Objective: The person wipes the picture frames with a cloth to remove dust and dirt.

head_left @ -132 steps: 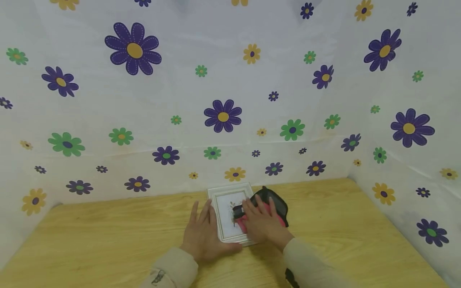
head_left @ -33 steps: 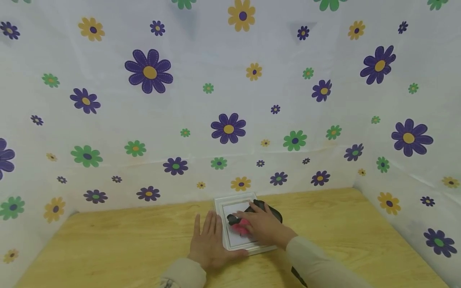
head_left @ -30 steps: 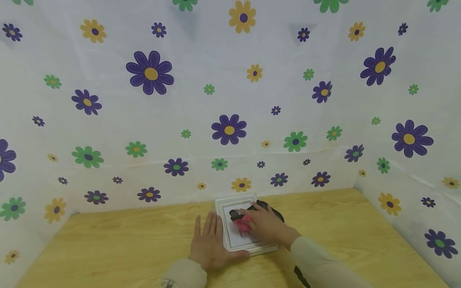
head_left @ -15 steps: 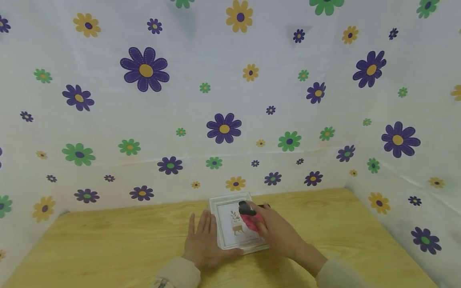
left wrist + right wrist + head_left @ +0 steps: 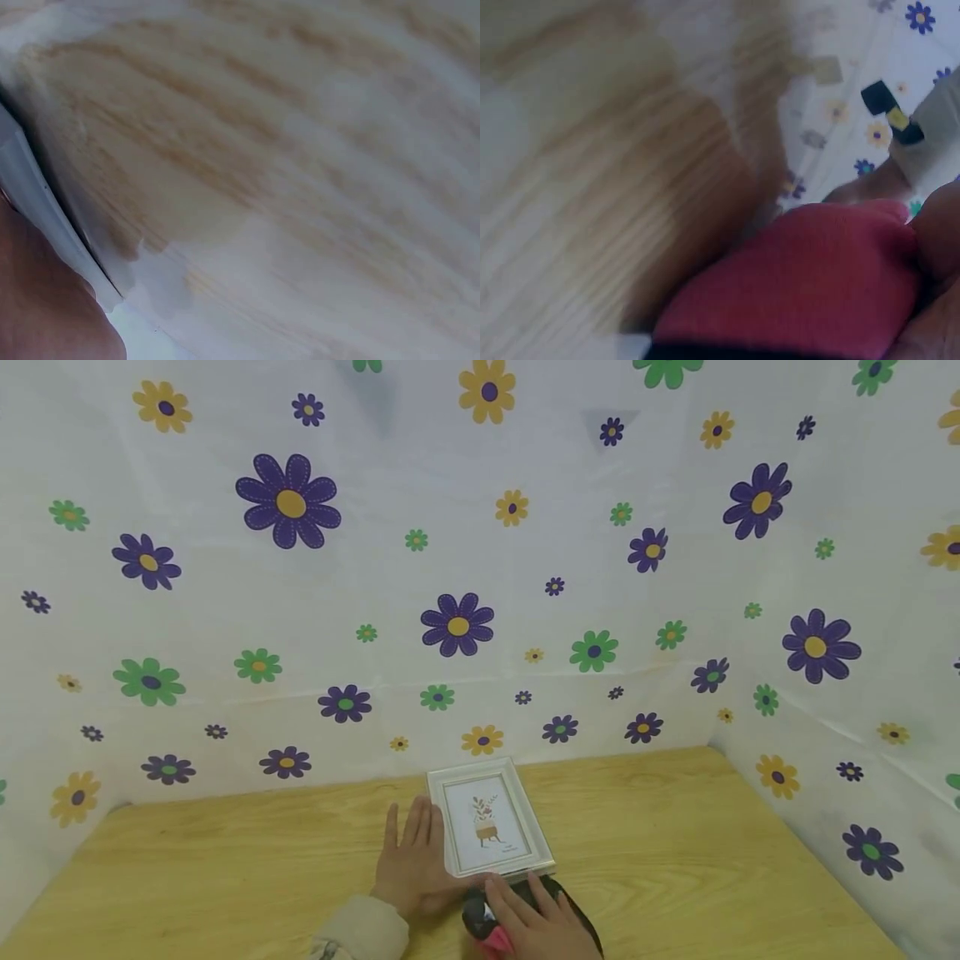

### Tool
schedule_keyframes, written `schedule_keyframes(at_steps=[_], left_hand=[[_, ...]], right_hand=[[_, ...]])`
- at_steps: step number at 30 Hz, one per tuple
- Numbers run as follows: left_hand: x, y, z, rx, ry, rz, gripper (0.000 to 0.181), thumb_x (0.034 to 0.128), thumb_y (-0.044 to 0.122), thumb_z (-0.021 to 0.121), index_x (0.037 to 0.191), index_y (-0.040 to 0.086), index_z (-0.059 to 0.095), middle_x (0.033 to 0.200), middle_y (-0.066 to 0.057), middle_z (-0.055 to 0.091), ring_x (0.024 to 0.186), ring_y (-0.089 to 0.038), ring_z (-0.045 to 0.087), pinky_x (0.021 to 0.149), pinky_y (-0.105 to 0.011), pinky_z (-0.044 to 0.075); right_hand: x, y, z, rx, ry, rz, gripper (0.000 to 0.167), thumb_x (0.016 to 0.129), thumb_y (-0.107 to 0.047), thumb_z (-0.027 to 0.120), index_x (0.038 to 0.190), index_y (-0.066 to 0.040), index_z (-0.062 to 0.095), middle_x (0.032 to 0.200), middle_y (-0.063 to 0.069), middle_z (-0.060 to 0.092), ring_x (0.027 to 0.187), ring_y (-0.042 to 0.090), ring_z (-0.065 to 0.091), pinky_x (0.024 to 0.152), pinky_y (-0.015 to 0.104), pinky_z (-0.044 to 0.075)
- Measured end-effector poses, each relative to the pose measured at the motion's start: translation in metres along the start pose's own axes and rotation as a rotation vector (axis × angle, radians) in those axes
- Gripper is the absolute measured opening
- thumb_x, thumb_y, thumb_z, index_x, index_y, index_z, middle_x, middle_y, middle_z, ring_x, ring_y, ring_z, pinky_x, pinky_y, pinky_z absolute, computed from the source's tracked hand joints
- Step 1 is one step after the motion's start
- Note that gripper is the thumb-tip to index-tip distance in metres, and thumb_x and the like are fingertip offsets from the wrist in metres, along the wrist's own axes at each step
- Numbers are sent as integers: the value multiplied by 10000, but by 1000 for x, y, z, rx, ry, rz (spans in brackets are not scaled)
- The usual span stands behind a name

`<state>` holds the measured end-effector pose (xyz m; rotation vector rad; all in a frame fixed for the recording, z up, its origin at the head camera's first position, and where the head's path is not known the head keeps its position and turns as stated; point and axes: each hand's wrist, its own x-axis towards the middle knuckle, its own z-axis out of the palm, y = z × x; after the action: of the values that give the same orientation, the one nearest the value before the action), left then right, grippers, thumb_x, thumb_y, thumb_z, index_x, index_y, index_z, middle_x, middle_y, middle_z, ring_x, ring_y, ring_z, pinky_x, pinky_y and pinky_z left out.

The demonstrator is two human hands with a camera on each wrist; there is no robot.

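A white picture frame (image 5: 540, 843) with a potted-plant print lies flat on the wooden table, in the middle of the head view. My left hand (image 5: 411, 868) rests along its left side, fingers straight, thumb stretched toward the lower left corner. In the left wrist view, part of that hand (image 5: 45, 300) shows beside the frame's pale edge (image 5: 37, 187). My right hand (image 5: 542, 928) holds a pink-and-black cloth (image 5: 477, 914) at the frame's near edge. Pink fabric (image 5: 802, 285) bulges from the hand in the right wrist view. The right thumb is hidden in the head view.
The wooden table (image 5: 225, 868) extends to both sides of the frame. A white flower-print sheet (image 5: 390, 568) hangs behind the table and at its sides, close to the frame's far edge.
The right hand wiped over the picture with the cloth, lifted at its right side, then came down toward me to the near edge. The print is uncovered. The left hand keeps its place beside the frame.
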<state>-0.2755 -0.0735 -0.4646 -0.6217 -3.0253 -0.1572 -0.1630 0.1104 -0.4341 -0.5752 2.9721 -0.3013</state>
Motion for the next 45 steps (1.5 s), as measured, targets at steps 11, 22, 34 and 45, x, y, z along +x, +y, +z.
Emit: schedule_keyframes(at_steps=[11,22,34,45], left_hand=[[0,5,-2,-35,-39,-38,1333,625,964,292,1468,-68,252,1534,-223,194,1432,-332,96,1099,-491,-157],[-3,5,-6,-29,-41,-44,1301,664,949,241,1468,-74,246,1536,-231,188,1431,-349,85,1107,-526,-112],[0,0,-12,-94,103,-69,1010,832,811,271,1474,33,330,1551,-210,165,1426,-374,75,1103,-589,-40],[3,-30,-24,-29,359,-25,766,897,650,441,1445,116,426,1521,-132,306,1393,-386,211,1063,-627,206]], right_hand=[[5,-1,29,-82,-60,-28,539,959,-573,381,1400,-287,500,1404,-160,456,1251,294,472,901,524,458],[0,15,13,-207,126,-214,656,946,-665,244,1328,-241,568,1322,-69,546,1125,181,535,879,376,488],[10,19,-26,-7,160,-177,765,909,-683,372,1445,-140,429,1446,23,446,1304,279,419,996,460,421],[50,83,-45,-129,446,-90,558,954,-488,502,1431,-202,469,1531,119,291,1404,355,204,1102,515,240]])
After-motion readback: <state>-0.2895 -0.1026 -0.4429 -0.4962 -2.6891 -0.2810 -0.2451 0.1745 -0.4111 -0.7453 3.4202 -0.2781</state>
